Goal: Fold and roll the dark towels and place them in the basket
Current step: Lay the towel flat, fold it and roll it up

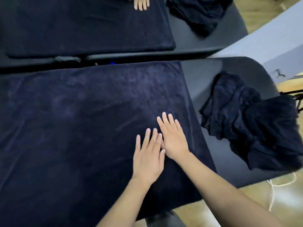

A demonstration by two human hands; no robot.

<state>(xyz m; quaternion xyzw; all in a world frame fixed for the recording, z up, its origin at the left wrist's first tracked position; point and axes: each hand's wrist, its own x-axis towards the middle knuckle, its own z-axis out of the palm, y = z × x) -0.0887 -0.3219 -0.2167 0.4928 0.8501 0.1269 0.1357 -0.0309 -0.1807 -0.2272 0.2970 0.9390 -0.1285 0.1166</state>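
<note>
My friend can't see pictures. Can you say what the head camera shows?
Two hands, left hand and right hand, press flat on a spread dark towel on a table. A crumpled towel pile lies to the right.

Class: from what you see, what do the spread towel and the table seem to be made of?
Spread towel: likely soft pile cloth such as microfibre or velour; dark navy, with brushed streaks in its nap. Table: smooth, matte dark grey with a faint sheen, possibly plastic or laminate; unclear.
</note>
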